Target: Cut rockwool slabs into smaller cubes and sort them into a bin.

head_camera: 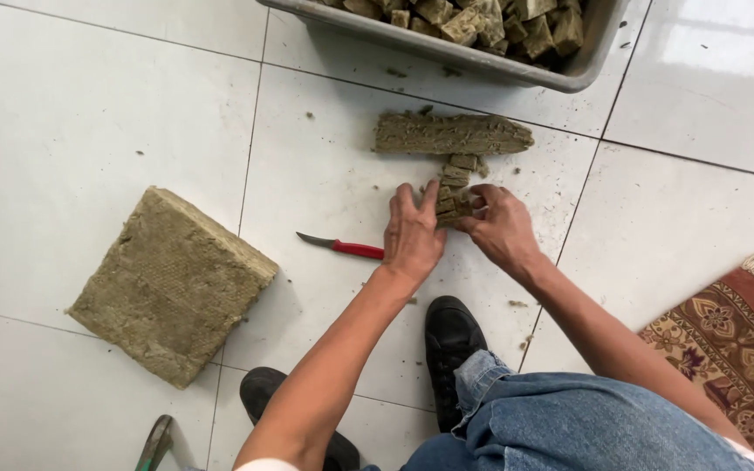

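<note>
A short row of small cut blocks point(454, 194) lies on the white floor point(89, 113), running from the long strip point(452, 134) toward the person. Its near end sits between both hands' fingertips. The left hand point(412, 234) lies flat, fingers straight and spread, pressing the blocks' left side. The right hand point(501, 227) curls over their right side, fingers bent around them. Both forearms reach forward from the knees. A red-handled knife point(342, 247) lies just left of the left hand.
</note>
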